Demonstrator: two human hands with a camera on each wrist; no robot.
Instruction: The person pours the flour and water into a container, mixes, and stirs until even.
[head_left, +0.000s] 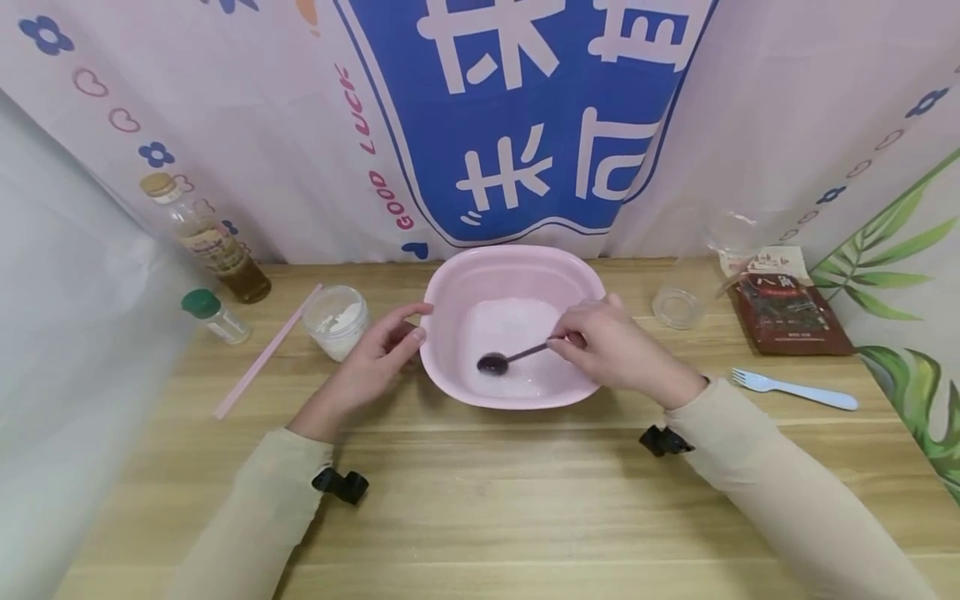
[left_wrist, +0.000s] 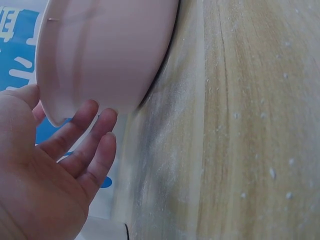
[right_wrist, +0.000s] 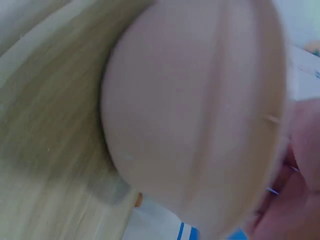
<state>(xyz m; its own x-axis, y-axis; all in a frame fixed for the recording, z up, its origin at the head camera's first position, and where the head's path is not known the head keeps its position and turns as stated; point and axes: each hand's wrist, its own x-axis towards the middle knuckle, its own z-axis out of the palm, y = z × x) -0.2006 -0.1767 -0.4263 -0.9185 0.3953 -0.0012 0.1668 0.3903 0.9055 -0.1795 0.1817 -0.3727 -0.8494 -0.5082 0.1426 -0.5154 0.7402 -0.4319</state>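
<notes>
A pink plastic basin (head_left: pixel 438 367) stands on the wooden table, with whitish, shiny contents across its floor. My right hand (head_left: pixel 611 337) reaches over the basin's right rim and pinches the handle of a dark spoon (head_left: pixel 492 363). The spoon slants down to the left, its bowl low inside the basin. At the left rim, my left hand (head_left: pixel 382 350) touches the basin with fairly straight, spread fingers. In the left wrist view, fingertips (left_wrist: pixel 107 114) lie against or close to the outer wall. The right wrist view shows the basin's outside (right_wrist: pixel 165 100); the spoon is hidden there.
Left of the basin are a jar of white powder (head_left: pixel 337 325), a pink stick (head_left: pixel 266 354), a green-capped shaker (head_left: pixel 216 317) and an oil bottle (head_left: pixel 217 250). To the right are a clear container (head_left: pixel 678 307), a dark red packet (head_left: pixel 787 312) and a blue fork (head_left: pixel 795 389).
</notes>
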